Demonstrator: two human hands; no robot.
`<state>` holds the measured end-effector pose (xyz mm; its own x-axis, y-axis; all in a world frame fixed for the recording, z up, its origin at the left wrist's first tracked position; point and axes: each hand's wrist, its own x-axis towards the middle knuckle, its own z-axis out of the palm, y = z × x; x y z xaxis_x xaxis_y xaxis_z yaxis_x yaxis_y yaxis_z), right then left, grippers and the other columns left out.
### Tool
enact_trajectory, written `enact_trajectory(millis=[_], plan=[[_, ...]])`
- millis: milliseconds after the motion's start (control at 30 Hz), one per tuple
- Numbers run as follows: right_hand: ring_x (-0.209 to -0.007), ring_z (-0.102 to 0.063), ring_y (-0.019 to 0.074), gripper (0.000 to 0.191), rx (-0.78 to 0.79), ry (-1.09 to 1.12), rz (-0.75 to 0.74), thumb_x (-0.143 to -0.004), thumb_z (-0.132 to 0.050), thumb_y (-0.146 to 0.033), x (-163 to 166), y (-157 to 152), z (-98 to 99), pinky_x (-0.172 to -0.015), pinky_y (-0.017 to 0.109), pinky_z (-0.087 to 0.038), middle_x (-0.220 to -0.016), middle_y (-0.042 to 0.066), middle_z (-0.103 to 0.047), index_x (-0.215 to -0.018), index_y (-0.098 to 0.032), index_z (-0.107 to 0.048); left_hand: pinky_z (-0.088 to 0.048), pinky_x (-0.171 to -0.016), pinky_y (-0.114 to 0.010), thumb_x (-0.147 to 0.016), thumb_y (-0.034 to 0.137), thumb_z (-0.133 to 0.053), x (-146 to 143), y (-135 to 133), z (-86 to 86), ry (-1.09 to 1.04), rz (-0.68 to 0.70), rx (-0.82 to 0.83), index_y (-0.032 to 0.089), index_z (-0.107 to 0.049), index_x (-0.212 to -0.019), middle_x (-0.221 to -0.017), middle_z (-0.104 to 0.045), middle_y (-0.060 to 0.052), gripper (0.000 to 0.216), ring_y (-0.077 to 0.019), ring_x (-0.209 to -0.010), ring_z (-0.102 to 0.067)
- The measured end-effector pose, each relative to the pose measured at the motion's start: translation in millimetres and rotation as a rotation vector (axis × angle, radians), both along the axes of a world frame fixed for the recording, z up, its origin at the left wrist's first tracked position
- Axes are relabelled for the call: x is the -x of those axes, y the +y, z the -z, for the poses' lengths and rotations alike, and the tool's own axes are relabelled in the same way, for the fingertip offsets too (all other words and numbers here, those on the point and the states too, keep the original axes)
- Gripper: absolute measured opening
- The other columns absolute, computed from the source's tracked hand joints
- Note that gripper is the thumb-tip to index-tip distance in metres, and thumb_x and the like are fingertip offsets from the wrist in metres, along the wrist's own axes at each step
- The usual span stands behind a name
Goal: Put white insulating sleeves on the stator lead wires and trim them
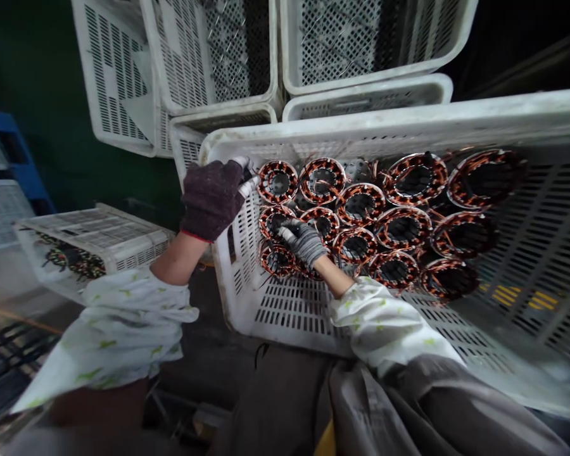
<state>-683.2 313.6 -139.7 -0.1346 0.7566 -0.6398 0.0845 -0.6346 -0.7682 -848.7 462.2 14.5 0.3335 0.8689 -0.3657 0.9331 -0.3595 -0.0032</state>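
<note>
Several motor stators with copper windings stand in rows inside a white plastic crate. My left hand, in a dark purple glove with pale fingertips, is curled over the crate's left rim near the far corner. In a grey striped glove, my right hand reaches into the crate at the left end of the rows. Its fingers are closed at the edge of a stator in the middle row; part of that stator is hidden by the hand. Another stator sits just nearer to me, and one more is beyond it.
More white crates are stacked behind the far wall, some holding thin metal parts. At the left, a crate lies on its side with wound parts inside. A blue frame stands at the far left.
</note>
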Motion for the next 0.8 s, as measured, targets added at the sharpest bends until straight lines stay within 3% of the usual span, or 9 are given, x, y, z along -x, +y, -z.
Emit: enact_trajectory(millis=[200,333,433,567,667,800], plan=[[-0.083,-0.069,0.0227,0.018,-0.061,-0.137,-0.094,-0.088,-0.064,-0.038,-5.3,1.6,2.0,-0.088,0.04,-0.054,-0.088,0.005,-0.076,-0.093,-0.022,-0.071,-0.034,-0.103,-0.042,-0.102,0.048,-0.044,-7.0,0.6,-1.7,-0.021,-0.009,0.013,0.005,-0.055,-0.119,-0.106,-0.067,-0.013,0.048,-0.026,-0.112,-0.056],[-0.087,-0.07,0.0217,0.017,-0.035,-0.099,-0.067,-0.086,-0.066,-0.035,-5.5,5.8,-0.5,-0.09,0.039,-0.054,-0.092,0.005,-0.076,-0.095,-0.022,-0.071,-0.035,-0.104,-0.045,-0.102,0.051,-0.044,-9.6,1.2,-3.1,-0.017,-0.016,0.022,0.007,-0.056,-0.123,-0.107,-0.067,-0.013,0.05,-0.0265,-0.112,-0.058],[-0.088,-0.07,0.0208,0.023,-0.037,0.025,0.05,-0.085,-0.066,-0.038,-13.1,5.2,-13.1,-0.09,0.038,-0.054,-0.095,0.005,-0.076,-0.1,-0.021,-0.069,-0.034,-0.107,-0.045,-0.102,0.052,-0.042,-10.6,1.5,-4.5,-0.034,-0.02,0.032,0.005,-0.055,-0.125,-0.11,-0.066,-0.012,0.054,-0.0261,-0.116,-0.057],[-0.083,-0.068,0.02,0.034,-0.035,0.029,0.233,-0.088,-0.059,-0.051,-31.2,-19.0,-35.0,-0.083,0.036,-0.056,-0.091,0.006,-0.074,-0.096,-0.019,-0.065,-0.037,-0.102,-0.056,-0.101,0.052,-0.034,-14.5,1.7,-7.4,0.063,-0.024,0.048,0.007,-0.054,-0.13,-0.113,-0.065,-0.015,0.058,-0.0351,-0.117,-0.059],[-0.078,-0.069,0.0204,0.036,0.016,0.031,0.086,-0.086,-0.06,-0.054,-32.6,-49.0,-35.7,-0.079,0.037,-0.058,-0.087,0.006,-0.075,-0.094,-0.02,-0.065,-0.04,-0.099,-0.057,-0.095,0.045,-0.038,-17.6,1.9,-8.8,0.152,-0.047,0.066,0.018,-0.054,-0.134,-0.119,-0.065,-0.018,0.05,-0.0381,-0.115,-0.059],[-0.083,-0.071,0.0203,0.03,0.043,-0.012,-0.18,-0.089,-0.059,-0.046,-18.6,-73.5,-16.8,-0.085,0.038,-0.059,-0.093,0.005,-0.077,-0.1,-0.02,-0.068,-0.04,-0.1,-0.058,-0.092,0.042,-0.034,-19.1,2.1,-7.3,0.161,-0.074,0.061,0.023,-0.051,-0.138,-0.122,-0.065,-0.016,0.052,-0.0381,-0.115,-0.057]])
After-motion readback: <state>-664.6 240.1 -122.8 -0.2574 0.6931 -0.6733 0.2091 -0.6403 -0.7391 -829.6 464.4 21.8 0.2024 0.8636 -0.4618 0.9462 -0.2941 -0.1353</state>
